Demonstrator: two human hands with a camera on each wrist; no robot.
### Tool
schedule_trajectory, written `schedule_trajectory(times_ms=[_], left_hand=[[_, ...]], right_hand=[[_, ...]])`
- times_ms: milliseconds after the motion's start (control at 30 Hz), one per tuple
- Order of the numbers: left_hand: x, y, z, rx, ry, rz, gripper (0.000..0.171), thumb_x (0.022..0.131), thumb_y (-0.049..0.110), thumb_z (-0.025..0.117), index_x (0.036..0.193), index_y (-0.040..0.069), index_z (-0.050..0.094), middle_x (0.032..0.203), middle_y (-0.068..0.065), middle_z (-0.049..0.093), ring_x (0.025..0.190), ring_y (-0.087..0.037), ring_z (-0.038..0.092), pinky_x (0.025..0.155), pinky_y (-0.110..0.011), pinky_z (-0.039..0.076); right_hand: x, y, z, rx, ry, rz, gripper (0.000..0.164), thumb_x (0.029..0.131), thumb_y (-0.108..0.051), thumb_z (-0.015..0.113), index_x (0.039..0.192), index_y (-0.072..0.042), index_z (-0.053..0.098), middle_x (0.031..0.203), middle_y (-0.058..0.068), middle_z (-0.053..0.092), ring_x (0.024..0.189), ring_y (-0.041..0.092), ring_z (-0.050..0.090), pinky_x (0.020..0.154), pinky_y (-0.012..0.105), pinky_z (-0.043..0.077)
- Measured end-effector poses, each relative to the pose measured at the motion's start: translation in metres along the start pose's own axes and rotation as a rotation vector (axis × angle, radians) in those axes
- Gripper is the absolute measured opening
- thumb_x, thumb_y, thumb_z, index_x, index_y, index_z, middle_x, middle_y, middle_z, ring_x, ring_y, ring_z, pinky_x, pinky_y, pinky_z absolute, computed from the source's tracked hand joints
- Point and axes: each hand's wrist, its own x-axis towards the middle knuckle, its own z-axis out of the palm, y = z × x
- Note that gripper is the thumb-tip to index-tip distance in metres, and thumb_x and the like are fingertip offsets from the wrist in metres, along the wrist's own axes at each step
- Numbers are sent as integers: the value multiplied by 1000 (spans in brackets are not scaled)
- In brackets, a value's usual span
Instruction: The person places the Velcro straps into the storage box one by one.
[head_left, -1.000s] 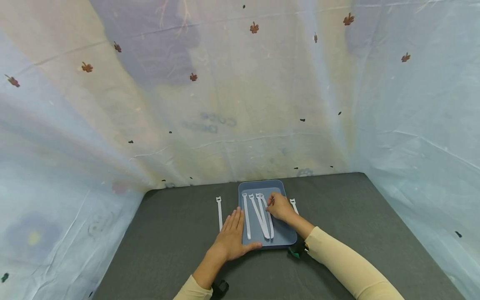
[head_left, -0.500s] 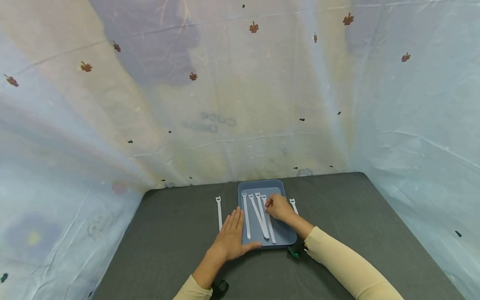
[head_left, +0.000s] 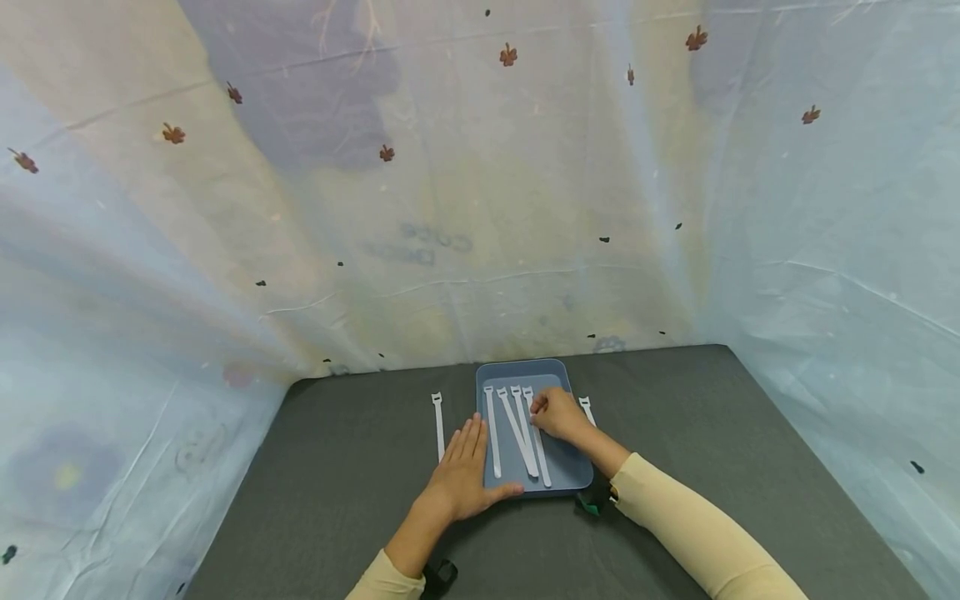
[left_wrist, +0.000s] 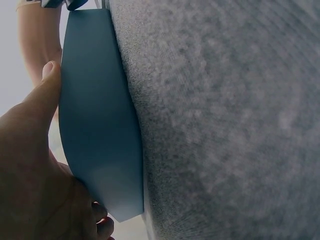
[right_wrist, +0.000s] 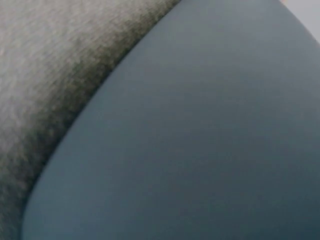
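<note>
A blue-grey tray (head_left: 566,475) lies on the dark table, with several white cable ties (head_left: 492,433) side by side in it. My left hand (head_left: 461,475) rests on the tray's left and near rims, fingers straight and thumb spread. In the left wrist view that hand (left_wrist: 30,150) lies along the tray's outer wall (left_wrist: 100,110). Over the tray's right half, my right hand (head_left: 558,414) has its fingertips bent together at the rightmost cable tie (head_left: 542,458), pinching it near its upper part. The right wrist view holds only the tray's wall (right_wrist: 175,135) and table cloth, no fingers.
One white cable tie (head_left: 438,421) lies on the table left of the tray, partly behind my left hand. Another cable tie (head_left: 587,408) lies to the right, partly behind my right wrist. A patterned curtain (head_left: 480,208) hangs behind the table (head_left: 360,467).
The rightmost cable tie has shifted right and toward me at its near end, and now lies straighter, apart from its neighbour's head. My right hand shifted slightly; my left hand has stayed put.
</note>
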Motion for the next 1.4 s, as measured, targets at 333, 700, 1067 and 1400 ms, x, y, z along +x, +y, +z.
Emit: schedule_trajectory(times_ms=[333,700,1067,1400], left_hand=[[0,1,3,-3,16,6,122,72,92,32,155,6,9,162,-12,1,149,-28,6,121,-45,12],[0,0,0,-10,11,1,122,72,92,32,155,6,9,162,-12,1,149,-28,5,121,-45,12],[0,-1,0,-15,3,0,121,72,91,34,155,7,7,162,-10,-2,150,-27,4,121,-44,11],[0,-1,1,-18,3,3,121,72,91,33,155,8,6,162,-11,-2,150,-27,3,122,-44,10]], right_hand=[[-9,-7,-18,76,-37,-21,9,84,-7,71,91,-2,68,67,2,63,55,13,59,49,28,47],[-20,-4,-61,152,-66,-29,19,89,-13,67,106,-3,67,86,11,67,69,24,63,57,30,50],[-18,29,-99,161,-46,-51,23,91,-16,67,110,-3,65,93,12,68,83,36,65,65,36,55],[-8,64,-107,107,-105,-79,25,91,-10,66,111,4,64,92,15,68,80,30,65,63,30,53]])
